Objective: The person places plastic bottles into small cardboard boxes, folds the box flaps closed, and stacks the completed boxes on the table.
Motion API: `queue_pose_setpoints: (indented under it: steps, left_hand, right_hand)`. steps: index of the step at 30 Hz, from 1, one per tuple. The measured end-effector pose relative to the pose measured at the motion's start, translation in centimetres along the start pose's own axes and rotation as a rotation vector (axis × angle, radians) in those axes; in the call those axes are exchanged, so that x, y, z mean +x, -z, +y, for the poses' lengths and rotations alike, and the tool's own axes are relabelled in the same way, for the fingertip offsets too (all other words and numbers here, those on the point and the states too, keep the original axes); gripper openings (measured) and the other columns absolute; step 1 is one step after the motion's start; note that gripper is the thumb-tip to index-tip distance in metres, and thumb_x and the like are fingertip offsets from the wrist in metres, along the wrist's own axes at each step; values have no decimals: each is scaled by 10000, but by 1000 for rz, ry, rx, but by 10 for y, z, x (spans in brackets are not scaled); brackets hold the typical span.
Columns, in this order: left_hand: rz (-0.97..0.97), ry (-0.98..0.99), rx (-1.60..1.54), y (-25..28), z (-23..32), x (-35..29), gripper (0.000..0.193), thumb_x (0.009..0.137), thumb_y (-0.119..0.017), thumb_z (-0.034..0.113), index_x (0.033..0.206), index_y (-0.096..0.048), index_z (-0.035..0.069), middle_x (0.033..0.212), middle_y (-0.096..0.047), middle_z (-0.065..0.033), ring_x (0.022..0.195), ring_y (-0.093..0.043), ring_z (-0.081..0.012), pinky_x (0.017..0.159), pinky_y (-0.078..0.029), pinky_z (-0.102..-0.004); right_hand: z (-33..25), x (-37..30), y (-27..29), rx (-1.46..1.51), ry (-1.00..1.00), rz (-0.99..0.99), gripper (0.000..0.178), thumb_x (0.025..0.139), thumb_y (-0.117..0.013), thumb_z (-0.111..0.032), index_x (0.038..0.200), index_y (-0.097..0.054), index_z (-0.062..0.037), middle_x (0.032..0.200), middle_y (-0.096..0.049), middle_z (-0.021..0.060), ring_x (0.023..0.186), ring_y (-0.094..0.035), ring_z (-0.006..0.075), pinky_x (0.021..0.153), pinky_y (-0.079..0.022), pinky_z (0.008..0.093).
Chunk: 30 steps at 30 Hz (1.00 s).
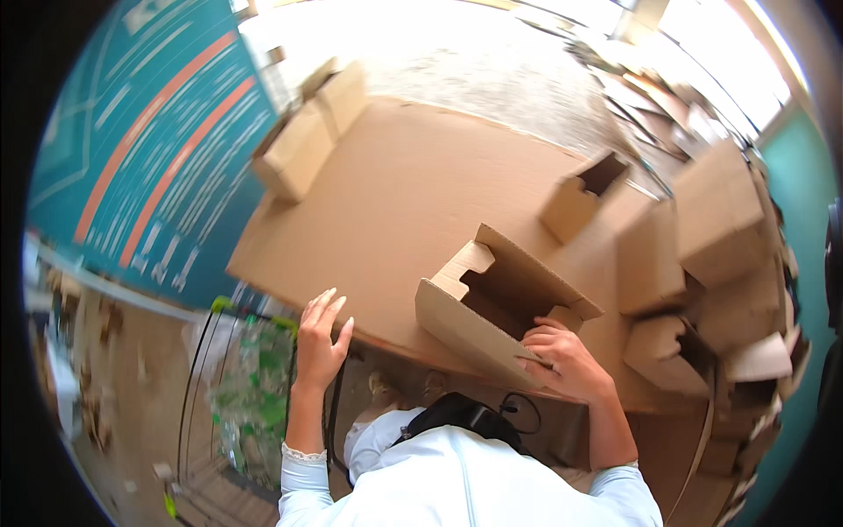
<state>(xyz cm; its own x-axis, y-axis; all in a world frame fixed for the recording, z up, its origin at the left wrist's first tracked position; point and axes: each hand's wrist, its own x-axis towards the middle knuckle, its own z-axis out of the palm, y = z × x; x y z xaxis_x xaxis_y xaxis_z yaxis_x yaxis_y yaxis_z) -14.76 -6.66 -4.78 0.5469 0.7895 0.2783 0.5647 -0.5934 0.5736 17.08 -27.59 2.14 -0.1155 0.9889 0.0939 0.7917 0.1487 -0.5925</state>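
Observation:
An open-topped cardboard box (470, 329) stands at the near edge of the cardboard-covered table (351, 228), with its flaps raised around a dark hollow. My right hand (566, 360) grips its near right wall, fingers over the rim and thumb outside. To the left of the box, apart from it, my left hand (322, 338) hovers at the table's near edge with fingers stretched out and nothing in it. Another open box (571, 206) sits farther back to the right, blurred.
Cardboard boxes (720, 211) pile up at the table's right side. Two open boxes (303, 154) stand at the far left, beside a teal printed panel (158, 149). A wire-framed bin (255, 395) of green and clear plastic bottles is below left.

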Motion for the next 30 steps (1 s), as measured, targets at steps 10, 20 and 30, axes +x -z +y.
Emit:
queue_pose_setpoints:
  steps: [10, 20, 30]
  left_hand:
    - [319, 741, 221, 93, -130, -202, 313, 850, -668, 123, 1126, -651, -24, 1146, -657, -200, 1057, -630, -349, 923, -492, -418]
    - [136, 986, 579, 69, -318, -277, 661, 738, -750, 50, 1352, -510, 85, 1434, -448, -142, 1346, -397, -320, 1108, -361, -426]
    - [-478, 979, 927, 39, -428, -256, 438, 807, -693, 141, 1232, -600, 186, 1270, -540, -105, 1283, -437, -293, 1133, -210, -596]
  right_hand:
    - [-58, 138, -60, -339, 405, -18, 166, 767, -739, -174, 892, -739, -65, 707, -536, 20, 730, -499, 210, 707, -414, 349]
    - [-87, 157, -55, -319, 192, -143, 198, 681, -742, -98, 857, -714, -11, 744, -609, 80, 785, -527, 282, 773, -452, 401]
    - [-111, 141, -61, -409, 11, -159, 212, 716, -716, -133, 904, -729, -37, 780, -632, 87, 837, -536, 286, 840, -444, 403]
